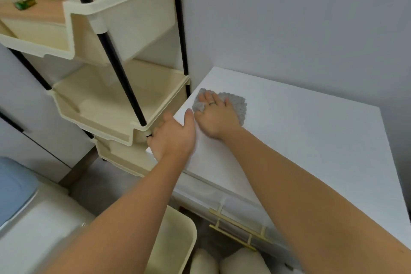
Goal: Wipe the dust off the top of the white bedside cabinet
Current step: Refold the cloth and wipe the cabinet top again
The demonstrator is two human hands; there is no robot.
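The white bedside cabinet (311, 135) fills the right half of the view, its flat top bare apart from a grey nubby cloth (238, 104) near the far left corner. My right hand (216, 115) lies flat on the cloth, fingers spread, pressing it onto the top; a ring shows on one finger. My left hand (173, 138) rests on the cabinet's left edge, thumb on top and fingers over the side, holding nothing else.
A cream tiered plastic rack (115, 104) with black poles stands right against the cabinet's left side. Gold drawer handles (242, 231) sit on the cabinet front. Below are a cream bin (175, 240), a white box with a blue lid (15, 187) and slippers (242, 262). A grey wall is behind.
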